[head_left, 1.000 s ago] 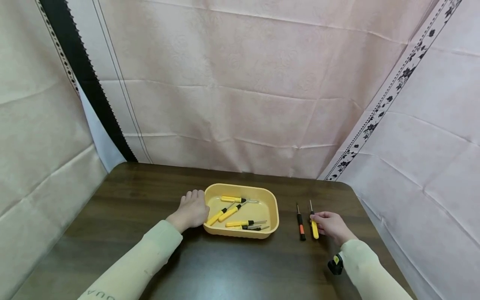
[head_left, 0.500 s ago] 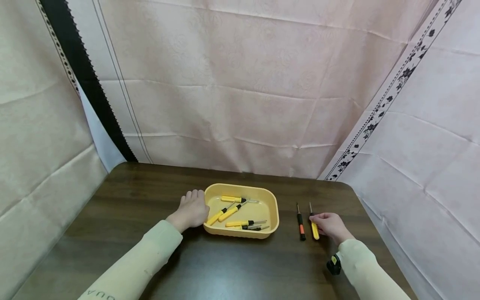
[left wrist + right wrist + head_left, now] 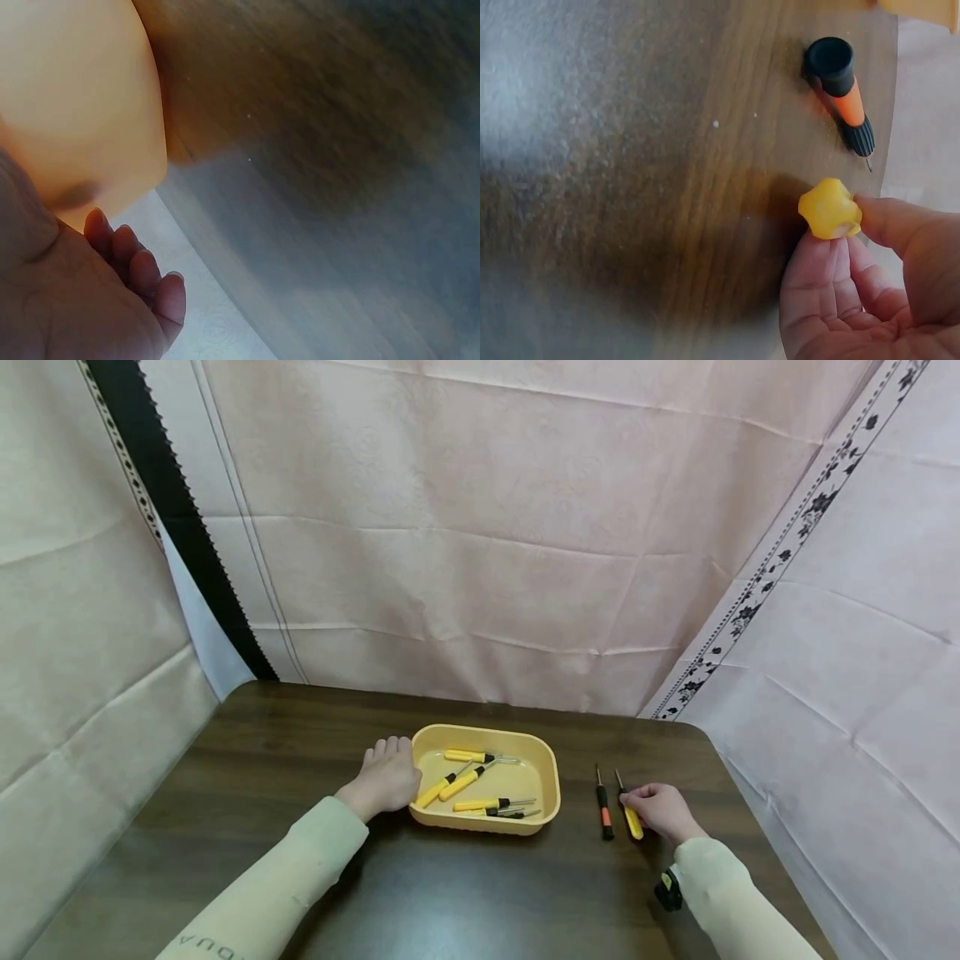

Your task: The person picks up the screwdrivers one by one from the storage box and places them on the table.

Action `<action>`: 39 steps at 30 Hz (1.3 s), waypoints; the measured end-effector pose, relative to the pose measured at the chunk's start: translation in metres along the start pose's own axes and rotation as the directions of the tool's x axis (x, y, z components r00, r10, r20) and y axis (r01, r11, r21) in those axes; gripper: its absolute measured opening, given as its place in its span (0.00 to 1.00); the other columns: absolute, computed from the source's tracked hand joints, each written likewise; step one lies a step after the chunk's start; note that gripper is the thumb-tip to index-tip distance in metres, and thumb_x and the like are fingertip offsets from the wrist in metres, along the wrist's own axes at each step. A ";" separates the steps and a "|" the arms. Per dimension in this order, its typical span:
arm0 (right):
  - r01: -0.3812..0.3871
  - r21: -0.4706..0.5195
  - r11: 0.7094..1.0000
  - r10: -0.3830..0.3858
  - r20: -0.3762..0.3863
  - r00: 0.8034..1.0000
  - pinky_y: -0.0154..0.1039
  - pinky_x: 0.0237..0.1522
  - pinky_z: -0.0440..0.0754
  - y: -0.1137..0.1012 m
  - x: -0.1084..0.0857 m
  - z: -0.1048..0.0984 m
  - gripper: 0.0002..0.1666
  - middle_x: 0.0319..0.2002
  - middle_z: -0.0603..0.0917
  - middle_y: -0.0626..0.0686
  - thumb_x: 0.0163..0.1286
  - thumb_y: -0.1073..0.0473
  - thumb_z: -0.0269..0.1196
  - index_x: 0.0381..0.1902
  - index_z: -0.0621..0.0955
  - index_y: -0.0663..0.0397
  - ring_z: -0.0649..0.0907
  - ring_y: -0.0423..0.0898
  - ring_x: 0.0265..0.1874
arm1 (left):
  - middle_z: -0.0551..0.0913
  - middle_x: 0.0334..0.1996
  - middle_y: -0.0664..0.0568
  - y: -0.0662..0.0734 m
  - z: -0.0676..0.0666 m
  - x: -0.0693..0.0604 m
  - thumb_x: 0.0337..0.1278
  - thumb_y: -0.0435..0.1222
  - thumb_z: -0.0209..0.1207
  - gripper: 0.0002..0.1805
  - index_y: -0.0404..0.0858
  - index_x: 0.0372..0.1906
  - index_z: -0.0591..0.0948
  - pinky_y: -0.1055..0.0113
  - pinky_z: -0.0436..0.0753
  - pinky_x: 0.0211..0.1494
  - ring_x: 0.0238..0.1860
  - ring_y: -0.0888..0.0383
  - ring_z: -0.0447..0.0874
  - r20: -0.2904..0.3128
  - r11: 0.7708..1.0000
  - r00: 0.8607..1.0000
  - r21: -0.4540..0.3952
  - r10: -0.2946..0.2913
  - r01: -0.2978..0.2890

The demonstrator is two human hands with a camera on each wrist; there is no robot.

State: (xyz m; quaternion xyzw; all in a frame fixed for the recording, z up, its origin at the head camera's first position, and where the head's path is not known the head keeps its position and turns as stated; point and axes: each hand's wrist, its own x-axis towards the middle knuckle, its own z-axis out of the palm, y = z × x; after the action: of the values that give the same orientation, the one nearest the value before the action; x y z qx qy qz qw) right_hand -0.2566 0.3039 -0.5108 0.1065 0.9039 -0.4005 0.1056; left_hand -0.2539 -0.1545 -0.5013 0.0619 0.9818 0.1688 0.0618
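Note:
My left hand [image 3: 386,775] holds the left end of a yellow plastic basket [image 3: 480,827]; in the left wrist view the curled fingers [image 3: 171,296] show beside its wall [image 3: 82,97]. Inside it lie several yellow-handled screwdrivers [image 3: 480,805] with black collars and metal shafts. At the right, my right hand [image 3: 662,810] pinches a yellow-handled screwdriver [image 3: 633,823] between thumb and fingers, its tip pointing away. The right wrist view shows that handle end-on. Just left of it, a black and orange screwdriver [image 3: 603,808] lies on the table, apart from my fingers.
The dark wooden table [image 3: 450,893] has rounded far corners. Pale cloth [image 3: 480,527] hangs behind it and at both sides. A small black device [image 3: 668,890] sits at the right wrist.
The screwdriver in my right hand has turned slightly, its tip swinging left towards the black and orange one. My left hand stays on the basket. The head view has shifted a little.

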 end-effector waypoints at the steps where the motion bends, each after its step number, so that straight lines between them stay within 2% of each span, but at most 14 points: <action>1: 0.009 -0.015 1.000 -0.009 -0.005 1.000 0.40 0.31 0.79 -0.001 0.000 0.000 0.18 0.33 0.80 0.55 0.67 0.52 0.64 0.40 0.81 0.64 0.78 0.47 0.28 | 0.64 0.39 0.45 0.000 0.000 0.000 0.66 0.40 0.45 0.18 0.32 0.53 0.66 0.54 0.60 0.47 0.42 0.47 0.59 -0.002 1.000 1.000 0.004 -0.003 0.003; 7: 0.026 -0.062 0.998 -0.027 -0.015 1.000 0.42 0.31 0.79 -0.005 -0.005 -0.001 0.17 0.32 0.79 0.56 0.67 0.53 0.63 0.39 0.80 0.65 0.78 0.47 0.27 | 0.65 0.39 0.45 0.002 -0.002 0.000 0.65 0.40 0.46 0.20 0.30 0.54 0.66 0.54 0.61 0.46 0.41 0.47 0.60 -0.004 1.000 1.000 0.002 -0.009 0.009; 15: 0.015 -0.045 0.999 -0.016 -0.019 1.000 0.42 0.33 0.81 -0.002 -0.004 -0.004 0.18 0.34 0.80 0.56 0.67 0.52 0.64 0.40 0.79 0.65 0.79 0.49 0.30 | 0.65 0.40 0.45 0.001 -0.002 0.001 0.65 0.40 0.46 0.21 0.30 0.56 0.66 0.53 0.61 0.48 0.42 0.47 0.60 -0.005 1.000 1.000 -0.002 0.000 0.000; 21: 0.024 -0.065 0.998 -0.027 -0.053 0.998 0.41 0.33 0.80 -0.005 -0.006 -0.010 0.22 0.36 0.81 0.57 0.67 0.48 0.63 0.42 0.79 0.65 0.80 0.48 0.32 | 0.65 0.40 0.44 0.003 -0.002 0.000 0.66 0.41 0.46 0.21 0.30 0.55 0.66 0.54 0.61 0.48 0.42 0.47 0.60 -0.005 1.000 1.000 0.007 0.010 -0.010; 28: 0.082 0.017 0.996 -0.081 -0.031 0.996 0.47 0.43 0.81 -0.041 -0.014 -0.008 0.26 0.45 0.81 0.63 0.68 0.45 0.62 0.48 0.77 0.64 0.82 0.55 0.41 | 0.66 0.41 0.43 0.000 -0.004 -0.002 0.66 0.40 0.46 0.20 0.30 0.55 0.66 0.52 0.62 0.49 0.42 0.46 0.60 -0.004 1.000 1.000 0.007 -0.001 0.001; 32: 0.142 0.069 0.988 -0.140 -0.020 0.990 0.50 0.46 0.80 -0.061 -0.017 -0.005 0.28 0.45 0.81 0.63 0.67 0.43 0.62 0.50 0.77 0.63 0.82 0.57 0.42 | 0.66 0.41 0.43 0.000 -0.005 -0.003 0.66 0.40 0.46 0.20 0.30 0.55 0.66 0.52 0.62 0.49 0.42 0.46 0.61 0.001 1.000 1.000 -0.001 -0.004 0.004; 36: 0.212 0.094 0.973 -0.213 0.002 0.977 0.51 0.44 0.80 -0.074 -0.017 0.000 0.30 0.44 0.81 0.61 0.65 0.39 0.63 0.52 0.77 0.58 0.81 0.56 0.41 | 0.66 0.41 0.44 0.001 -0.004 -0.003 0.66 0.41 0.47 0.20 0.30 0.55 0.66 0.53 0.62 0.48 0.42 0.46 0.60 0.000 1.000 1.000 0.002 -0.003 0.003; 39: 0.288 0.072 0.955 -0.290 0.020 0.957 0.49 0.45 0.78 -0.086 -0.017 0.004 0.31 0.46 0.81 0.56 0.63 0.36 0.63 0.52 0.78 0.53 0.80 0.54 0.44 | 0.66 0.41 0.44 0.002 -0.004 -0.002 0.66 0.41 0.47 0.20 0.31 0.55 0.66 0.53 0.61 0.48 0.43 0.46 0.60 0.005 1.000 1.000 0.000 -0.001 0.001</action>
State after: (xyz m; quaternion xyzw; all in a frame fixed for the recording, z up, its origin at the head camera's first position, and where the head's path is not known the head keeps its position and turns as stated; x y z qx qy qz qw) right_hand -0.2639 0.2429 -0.4480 -0.0292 0.8938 -0.4440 0.0560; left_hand -0.2523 -0.1548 -0.4966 0.0620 0.9816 0.1687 0.0643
